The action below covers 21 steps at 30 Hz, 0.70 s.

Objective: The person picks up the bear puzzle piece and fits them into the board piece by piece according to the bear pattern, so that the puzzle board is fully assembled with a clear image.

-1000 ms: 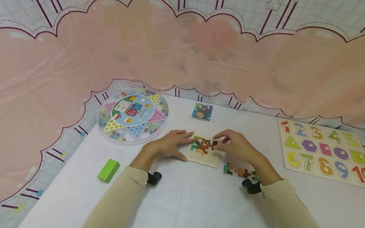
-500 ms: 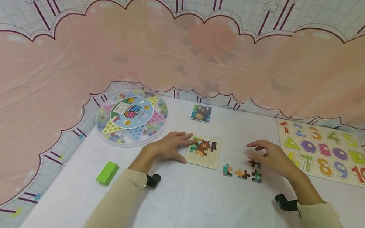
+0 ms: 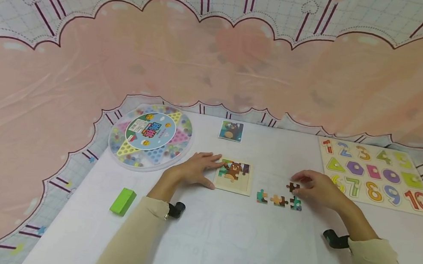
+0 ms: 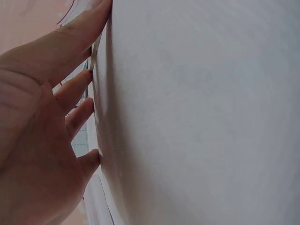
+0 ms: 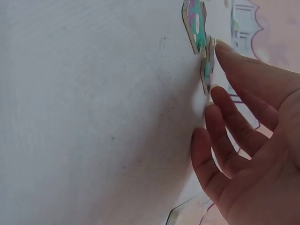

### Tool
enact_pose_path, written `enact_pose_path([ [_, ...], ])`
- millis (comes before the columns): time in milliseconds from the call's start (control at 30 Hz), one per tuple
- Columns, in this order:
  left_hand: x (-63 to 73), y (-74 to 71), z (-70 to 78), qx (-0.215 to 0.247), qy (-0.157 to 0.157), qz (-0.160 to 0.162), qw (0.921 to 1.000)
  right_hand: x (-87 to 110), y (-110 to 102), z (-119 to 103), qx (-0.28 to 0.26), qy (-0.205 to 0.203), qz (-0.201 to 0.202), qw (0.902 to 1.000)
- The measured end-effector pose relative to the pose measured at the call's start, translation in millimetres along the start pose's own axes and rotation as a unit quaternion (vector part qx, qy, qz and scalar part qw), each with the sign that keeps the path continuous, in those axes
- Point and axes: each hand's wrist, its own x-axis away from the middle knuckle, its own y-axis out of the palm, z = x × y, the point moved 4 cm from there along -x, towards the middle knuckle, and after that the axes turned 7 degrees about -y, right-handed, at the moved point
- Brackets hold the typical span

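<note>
A square wooden puzzle board (image 3: 242,185), partly filled with a brown bear picture, lies flat before me. My left hand (image 3: 196,169) rests at its left side, fingers spread, with fingertips and thumb right at the edge. To the right, my right hand (image 3: 321,190) pinches a dark brown puzzle piece (image 3: 293,187) between thumb and forefinger, low at the table. In the right wrist view the piece (image 5: 207,70) shows between the fingertips, the other fingers bent toward the tabletop. Several loose pieces, among them an orange-brown one (image 3: 278,200) and a green one (image 3: 262,196), lie just below.
A bear picture card (image 3: 231,131) lies behind the board. A round Chinese checkers box (image 3: 151,136) sits back left, and a green block (image 3: 123,201) at front left. A wooden number-and-shape board (image 3: 381,178) lies beyond my right hand, on the white table (image 3: 223,245).
My right hand has left a dark piece at the puzzle board's upper right, moved right, and come down on another brown piece. My left hand has stayed at the board.
</note>
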Motion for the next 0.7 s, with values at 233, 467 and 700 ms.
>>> enact_pose_path([
  [233,-0.4,0.5,0.0,0.004,-0.002,0.001,1.0000,-0.5,0.5,3.5,-0.001,0.005,-0.002,1.0000],
  [467,-0.4,1.6,2.0,0.011,-0.008,-0.001,0.9999,-0.5,-0.3,7.8,0.008,0.004,0.001,1.0000],
  [700,-1.2,1.1,0.6,0.006,-0.002,0.002,1.0000,-1.0,-0.6,10.5,0.013,0.000,0.014,0.9998],
])
